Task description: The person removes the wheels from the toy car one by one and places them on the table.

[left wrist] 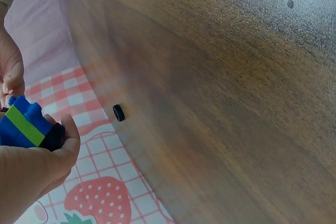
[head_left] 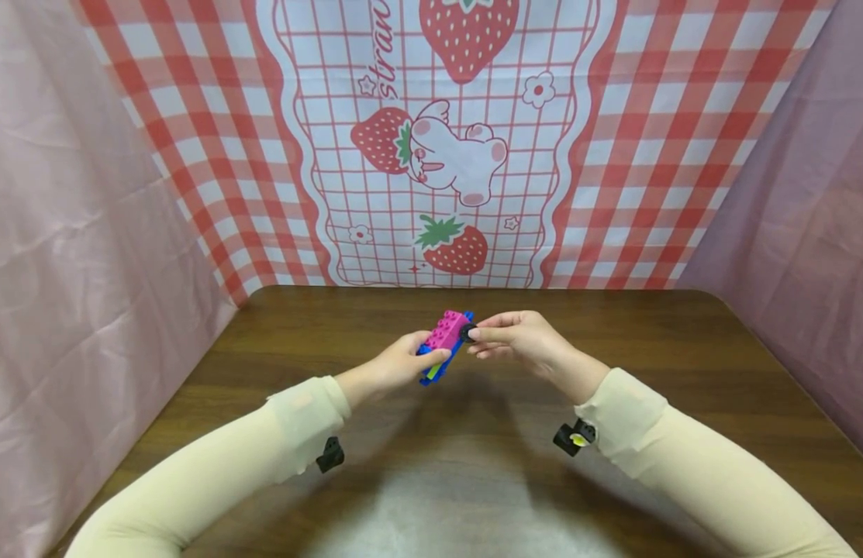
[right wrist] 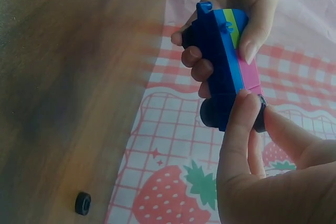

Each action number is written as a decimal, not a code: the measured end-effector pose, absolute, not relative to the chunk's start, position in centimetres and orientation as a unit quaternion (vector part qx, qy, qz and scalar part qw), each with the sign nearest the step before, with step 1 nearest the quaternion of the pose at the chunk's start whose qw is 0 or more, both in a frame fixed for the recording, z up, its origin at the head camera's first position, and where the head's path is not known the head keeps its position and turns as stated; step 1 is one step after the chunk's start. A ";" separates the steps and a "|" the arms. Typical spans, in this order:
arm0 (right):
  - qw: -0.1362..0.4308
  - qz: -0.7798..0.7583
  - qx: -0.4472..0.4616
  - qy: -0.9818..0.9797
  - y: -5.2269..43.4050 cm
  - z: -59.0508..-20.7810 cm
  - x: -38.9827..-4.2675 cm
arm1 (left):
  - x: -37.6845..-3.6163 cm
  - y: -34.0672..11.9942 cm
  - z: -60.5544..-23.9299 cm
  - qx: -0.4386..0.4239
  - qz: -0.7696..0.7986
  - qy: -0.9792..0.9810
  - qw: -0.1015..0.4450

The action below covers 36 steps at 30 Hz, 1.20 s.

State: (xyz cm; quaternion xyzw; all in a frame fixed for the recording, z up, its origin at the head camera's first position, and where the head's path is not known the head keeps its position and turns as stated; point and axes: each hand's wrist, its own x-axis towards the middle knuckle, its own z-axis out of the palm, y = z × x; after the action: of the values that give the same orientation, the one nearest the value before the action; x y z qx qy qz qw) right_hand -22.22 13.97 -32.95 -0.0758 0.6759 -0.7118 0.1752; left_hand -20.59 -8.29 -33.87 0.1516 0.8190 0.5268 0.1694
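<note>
A small brick toy car (head_left: pixel 445 343) with a pink top, a blue base and a green stripe is held above the brown table (head_left: pixel 633 372). My left hand (head_left: pixel 431 355) grips its near end, fingers curled round the blue base (right wrist: pixel 223 51), thumb on a black wheel (left wrist: pixel 52 137). My right hand (head_left: pixel 476 341) pinches a black wheel (right wrist: pixel 260 116) at the car's far end between thumb and forefinger. Another wheel (right wrist: pixel 210 113) sits on the opposite side of that end.
A loose black wheel (right wrist: pixel 83 203) lies on the table near its far edge (left wrist: pixel 119 112), close to the strawberry-print cloth (head_left: pixel 445 155) hanging behind. Pink drapes (head_left: pixel 68 232) close in both sides. Small black cameras (head_left: pixel 574 438) are strapped at my wrists.
</note>
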 end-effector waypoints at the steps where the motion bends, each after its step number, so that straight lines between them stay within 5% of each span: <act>1: 0.173 -0.704 -0.058 0.687 13.7 -32.1 -21.7 | -20.6 -8.3 -33.9 0.151 0.527 0.819 0.169; 36: 0.154 -0.714 0.034 0.682 17.3 -33.4 -25.8 | -20.4 -9.2 -34.3 0.112 0.546 0.814 0.166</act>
State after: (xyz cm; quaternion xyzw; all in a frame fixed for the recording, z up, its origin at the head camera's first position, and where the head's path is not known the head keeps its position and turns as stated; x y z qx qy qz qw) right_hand -25.84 17.31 -33.35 0.0341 0.6821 -0.7140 0.1540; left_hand -20.35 -9.22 -34.33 0.1119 0.8135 0.5460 0.1658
